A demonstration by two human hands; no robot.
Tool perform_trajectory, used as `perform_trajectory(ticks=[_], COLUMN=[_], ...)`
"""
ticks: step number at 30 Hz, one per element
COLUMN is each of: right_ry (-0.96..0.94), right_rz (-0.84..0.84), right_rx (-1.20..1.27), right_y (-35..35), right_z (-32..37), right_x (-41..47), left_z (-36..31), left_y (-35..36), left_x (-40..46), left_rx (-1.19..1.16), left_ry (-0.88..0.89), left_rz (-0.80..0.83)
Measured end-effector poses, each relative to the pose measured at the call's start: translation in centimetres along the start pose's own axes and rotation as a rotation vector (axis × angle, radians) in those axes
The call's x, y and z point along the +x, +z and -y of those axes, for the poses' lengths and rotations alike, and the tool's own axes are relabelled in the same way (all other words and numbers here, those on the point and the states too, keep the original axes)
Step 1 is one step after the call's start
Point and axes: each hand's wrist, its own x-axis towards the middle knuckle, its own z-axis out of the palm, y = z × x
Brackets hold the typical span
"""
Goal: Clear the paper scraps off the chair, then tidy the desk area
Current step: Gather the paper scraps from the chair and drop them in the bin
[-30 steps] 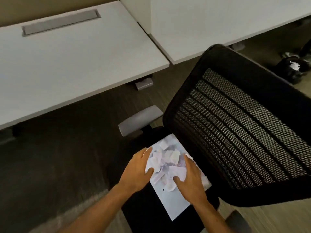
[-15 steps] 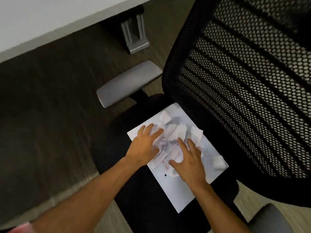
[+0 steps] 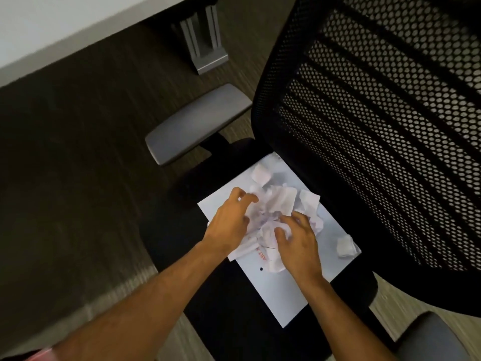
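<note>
A black office chair (image 3: pixel 229 321) with a mesh back stands below me. On its seat lies a white paper sheet (image 3: pixel 283 290), and a heap of crumpled white paper scraps (image 3: pixel 281 201) is piled on that sheet. My left hand (image 3: pixel 229 220) presses against the heap's left side with curled fingers. My right hand (image 3: pixel 296 241) curls over the heap's near right side. Both hands pinch the scraps between them. Two loose scraps lie apart: one (image 3: pixel 261 173) at the sheet's far corner, one (image 3: pixel 345 246) by its right edge.
The chair's grey left armrest (image 3: pixel 195 123) juts out beyond the sheet, and the right armrest (image 3: pixel 429 337) sits at the lower right. A white desk (image 3: pixel 65 24) fills the upper left, its grey leg (image 3: pixel 205 40) standing on the dark carpet.
The view has dropped closer to the seat. Both hands have drawn together, bunching the scraps into a tighter heap; fingers that lay flat are now curled.
</note>
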Motion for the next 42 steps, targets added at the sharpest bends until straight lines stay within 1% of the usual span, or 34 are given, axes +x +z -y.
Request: perform_trajectory(ticks=[2, 6, 9, 12, 16, 21, 23, 25, 29, 31, 34, 42], right_ry=[0.038, 0.127, 0.101, 0.094, 0.114, 0.178, 0.189, 0.152, 0.086, 0.087, 0.065, -0.017], right_rz=[0.004, 0.081, 0.065, 0.055, -0.032, -0.122, -0.148, -0.176, -0.216, -0.173, -0.074, 0.230], right_rx=[-0.037, -0.378, -0.413, -0.253, 0.012, 0.155, 0.253, 0.343, 0.413, 0.446, 0.433, 0.398], right_y=[0.2, 1.4, 2.6, 3.3, 3.1, 0.9, 0.1, -0.1, 1.8, 3.9, 8.0, 20.3], right_z=[0.7, 1.8, 2.0, 1.9, 2.4, 3.7, 4.5, 5.7, 9.6, 12.0, 15.7, 24.4], right_x=[-0.2, -0.7, -0.7, -0.7, -1.2, -1.9, -2.5, -3.4, -5.6, -6.8, -9.2, -17.7], left_z=[0.0, 0.2, 0.4, 1.0, 1.7, 2.7, 3.2, 3.9, 6.4, 8.3, 12.2, 25.5], left_y=[-0.3, -0.9, -1.6, -2.5, -3.6, -5.2, -6.2, -7.3, -9.8, -11.2, -13.4, -17.8], left_x=[-0.2, -1.0, -2.1, -3.5, -5.2, -7.1, -8.2, -9.8, -13.8, -16.1, -19.9, -32.8], left_rx=[-0.024, -0.042, -0.050, -0.047, -0.044, -0.087, -0.113, -0.145, -0.187, -0.198, -0.208, -0.243], left_ry=[0.019, 0.040, 0.039, 0.021, -0.003, 0.009, 0.017, 0.032, 0.031, 0.013, -0.031, -0.237], left_rz=[-0.014, -0.043, -0.067, -0.089, -0.126, -0.185, -0.228, -0.282, -0.359, -0.400, -0.451, -0.582])
